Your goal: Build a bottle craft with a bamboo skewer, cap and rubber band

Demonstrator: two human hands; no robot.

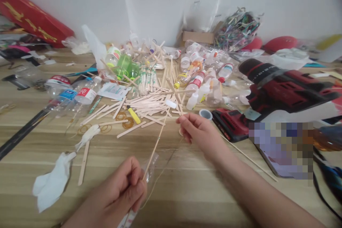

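Note:
My left hand (121, 190) is closed around a thin wooden skewer (156, 146) and a small clear plastic bottle (151, 169) near the table's front edge. The skewer slants up and right toward a pile of flat wooden craft sticks (144, 108). My right hand (199, 131) reaches in from the right, its fingers pinched together beside the skewer's upper part; a thin string or rubber band seems to run from it, too fine to make out. A white cap (205, 114) lies just beyond that hand.
Clear plastic bottles (203, 78) crowd the back of the wooden table (187, 185). A red and black power drill (275, 89) lies at the right. White crumpled tissue (52, 181) rests at the left front. Rubber bands (125, 121) and a yellow piece (134, 115) lie near the sticks.

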